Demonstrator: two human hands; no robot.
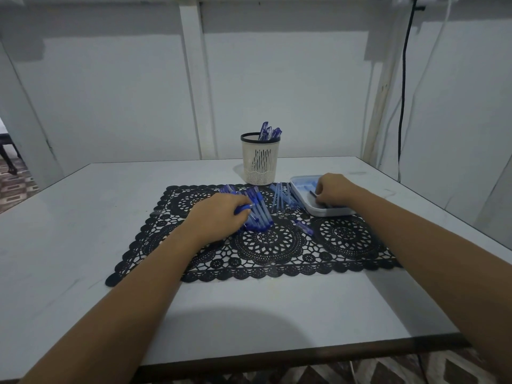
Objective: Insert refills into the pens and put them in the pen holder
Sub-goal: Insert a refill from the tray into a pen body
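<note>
A few pens (pixel 269 133) stand in the pen holder (pixel 260 162); a pile (pixel 260 217) waits on the counter (pixel 83 217). Our left hand (pixel 219 216) grips one pen (pixel 243 208); our right hand (pixel 335 191) curls into the tray (pixel 332 212), hold unclear.

The right hand (pixel 333 191) hides whatever it touches inside the tray (pixel 328 212).

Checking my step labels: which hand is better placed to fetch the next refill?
Right, likely. The right hand is inside the white tray, its fingers at the dark refills; the left hand is busy gripping a blue pen.
</note>
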